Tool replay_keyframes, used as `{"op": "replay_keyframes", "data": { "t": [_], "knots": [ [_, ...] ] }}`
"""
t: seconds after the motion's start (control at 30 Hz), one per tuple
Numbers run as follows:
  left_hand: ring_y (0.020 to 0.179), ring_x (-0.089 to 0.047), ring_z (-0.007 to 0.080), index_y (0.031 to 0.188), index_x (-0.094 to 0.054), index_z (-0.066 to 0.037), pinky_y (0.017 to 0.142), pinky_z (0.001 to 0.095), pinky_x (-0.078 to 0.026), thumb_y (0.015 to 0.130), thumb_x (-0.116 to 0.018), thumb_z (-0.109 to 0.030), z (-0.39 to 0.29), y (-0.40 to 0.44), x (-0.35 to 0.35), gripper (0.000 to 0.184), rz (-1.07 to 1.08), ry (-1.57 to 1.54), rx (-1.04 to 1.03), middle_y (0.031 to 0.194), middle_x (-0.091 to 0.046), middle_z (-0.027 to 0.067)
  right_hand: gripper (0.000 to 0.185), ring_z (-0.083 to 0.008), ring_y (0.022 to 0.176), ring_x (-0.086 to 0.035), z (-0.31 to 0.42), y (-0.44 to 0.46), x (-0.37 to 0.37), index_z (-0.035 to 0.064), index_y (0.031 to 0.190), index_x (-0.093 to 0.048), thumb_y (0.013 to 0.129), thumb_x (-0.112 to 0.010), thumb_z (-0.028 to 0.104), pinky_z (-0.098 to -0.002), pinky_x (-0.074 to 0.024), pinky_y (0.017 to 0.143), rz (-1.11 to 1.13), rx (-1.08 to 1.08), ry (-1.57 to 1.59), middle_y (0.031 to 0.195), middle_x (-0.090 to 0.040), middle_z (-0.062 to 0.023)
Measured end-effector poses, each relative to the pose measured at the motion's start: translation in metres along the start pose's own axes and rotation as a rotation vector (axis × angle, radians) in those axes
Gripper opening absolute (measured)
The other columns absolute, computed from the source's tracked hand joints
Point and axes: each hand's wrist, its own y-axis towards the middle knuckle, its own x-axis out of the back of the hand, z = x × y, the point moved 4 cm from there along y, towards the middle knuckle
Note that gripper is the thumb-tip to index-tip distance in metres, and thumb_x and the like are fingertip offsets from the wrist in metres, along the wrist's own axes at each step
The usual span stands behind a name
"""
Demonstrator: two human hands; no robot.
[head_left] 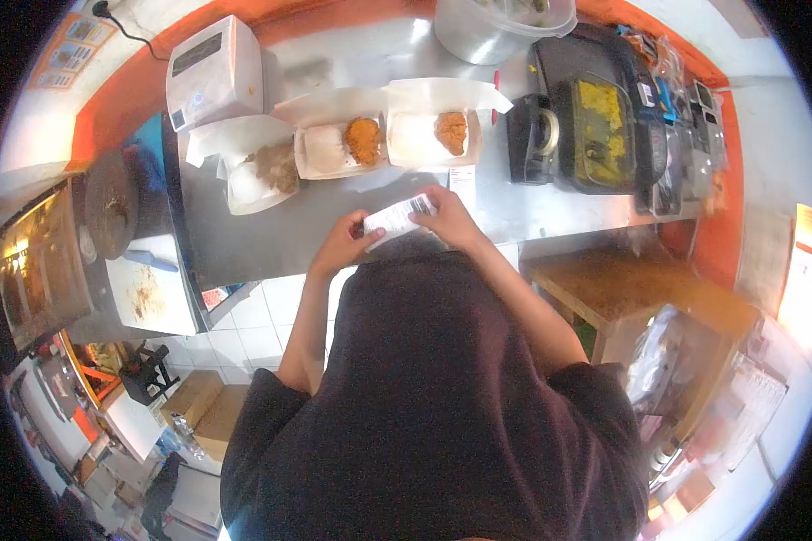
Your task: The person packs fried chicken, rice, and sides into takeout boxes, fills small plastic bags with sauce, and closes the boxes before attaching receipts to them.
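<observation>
Both hands hold a white printed paper slip [395,219] over the front edge of the steel counter. My left hand [345,243] pinches its left end, and my right hand [444,219] grips the right end. Just beyond my right hand, another paper slip [462,185] lies on the counter. Behind the hands stand three open paper boxes in a row. The right box [415,149] and the middle box [320,160] each contain white rice and a piece of fried chicken [451,132]. In the left box [253,203] are rice and a greyish-brown food.
A white label printer [216,72] stands at the back left of the steel counter [235,242]. At the back are a clear tub [505,27] and a tape dispenser [534,140]. A black container with yellow food [602,126] sits right. A stained cutting board [153,293] with a knife lies left.
</observation>
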Motion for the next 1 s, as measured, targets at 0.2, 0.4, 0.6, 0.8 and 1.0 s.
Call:
{"op": "replay_keyframes", "data": {
  "t": [0.2,0.4,0.6,0.8,1.0],
  "knots": [
    [0.071,-0.062,0.0085,0.104,-0.071,0.0,0.057,0.026,-0.049,0.096,-0.073,-0.025,0.045,-0.002,0.009,0.026,-0.296,-0.092,0.076,0.084,-0.069,0.0034,0.027,-0.0298,0.095,-0.067,0.017,0.028,-0.008,0.0013,0.103,-0.056,0.084,-0.075,0.006,-0.0393,-0.0522,0.083,-0.226,-0.055,-0.191,0.115,-0.063,-0.0218],
    [0.065,-0.071,0.0177,0.099,-0.071,0.006,0.058,0.0315,-0.055,0.097,-0.069,-0.021,0.094,-0.005,0.004,0.027,-0.487,-0.059,0.015,0.075,-0.072,0.0117,0.024,-0.036,0.107,-0.058,0.001,0.041,-0.046,0.0023,0.112,-0.065,0.089,-0.062,0.01,-0.0456,-0.0506,0.087,-0.125,0.438,-0.856,0.109,-0.056,-0.0187],
    [0.069,-0.074,0.0249,0.102,-0.068,0.006,0.061,0.0345,-0.057,0.094,-0.068,-0.012,0.082,-0.021,0.001,0.019,-0.627,0.194,0.002,0.081,-0.072,0.0171,0.045,-0.0365,0.11,-0.055,-0.004,0.031,-0.067,0.0019,0.133,-0.057,0.089,-0.056,0.01,-0.0472,-0.0476,0.095,-0.005,0.492,-1.066,0.123,-0.057,-0.0216],
    [0.066,-0.073,0.0251,0.105,-0.061,0.003,0.061,0.0352,-0.058,0.093,-0.068,-0.007,0.083,-0.047,0.006,0.017,-0.867,0.204,-0.088,0.089,-0.073,0.0181,0.052,-0.0423,0.13,-0.049,0.022,0.039,-0.099,0.0018,0.141,-0.051,0.09,-0.054,0.011,-0.053,-0.0391,0.11,0.308,0.737,-1.103,0.142,-0.049,-0.0271],
    [0.076,-0.07,0.0325,0.102,-0.066,-0.003,0.07,0.0392,-0.053,0.09,-0.065,-0.009,0.083,-0.075,0.039,0.014,-0.81,0.183,0.134,0.085,-0.071,0.0162,0.048,-0.0455,0.136,-0.043,0.04,0.065,-0.157,0.0152,0.144,-0.057,0.097,-0.053,0.024,-0.0572,-0.033,0.115,0.319,0.711,-1.184,0.15,-0.045,-0.0278]
  ]
}}
